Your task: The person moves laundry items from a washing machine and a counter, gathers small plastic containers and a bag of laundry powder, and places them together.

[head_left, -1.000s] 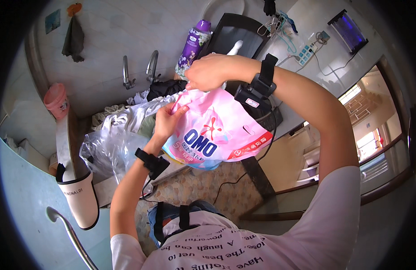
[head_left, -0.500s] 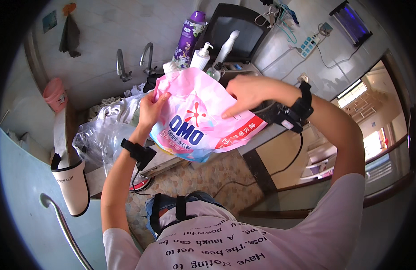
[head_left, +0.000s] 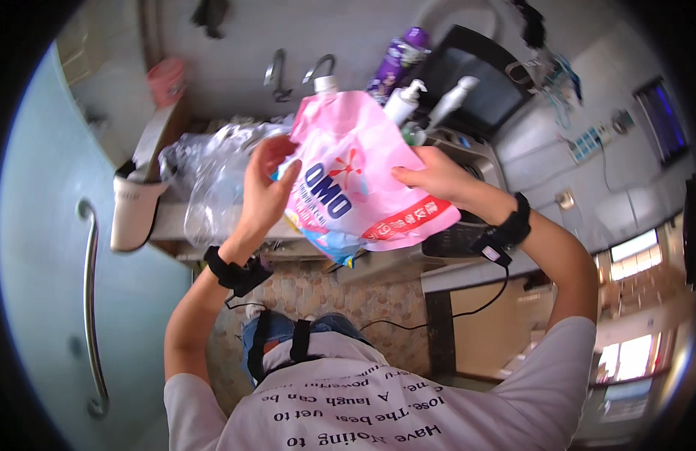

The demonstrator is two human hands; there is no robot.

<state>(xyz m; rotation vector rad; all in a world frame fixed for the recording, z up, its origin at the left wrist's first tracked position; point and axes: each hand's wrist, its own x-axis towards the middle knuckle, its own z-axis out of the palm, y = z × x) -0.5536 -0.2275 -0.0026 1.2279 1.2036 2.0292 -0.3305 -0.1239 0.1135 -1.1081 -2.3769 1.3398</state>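
Observation:
In front of me is a pink laundry detergent refill pouch (head_left: 363, 143) with a white screw cap (head_left: 326, 84) at its upper left corner. Its red band and blue lower edge face me. My right hand (head_left: 444, 177) grips the pouch's right side, thumb on the front and the other fingers hidden behind. At the left edge, my left hand (head_left: 269, 184) is open, thumb and fingers apart; whether it touches the pouch is hard to tell. Black straps with small devices circle both wrists.
Crumpled clear plastic bags (head_left: 212, 177) lie on the counter at left, below two taps (head_left: 276, 71). A purple bottle (head_left: 399, 64), a white pump bottle (head_left: 403, 101) and a dark panel (head_left: 472, 79) stand behind. A metal handle (head_left: 90, 301) is at far left.
My left hand has loosened from the pouch's left edge and spread its fingers. My right hand has closed on the right side. The view has shifted, so the room appears turned.

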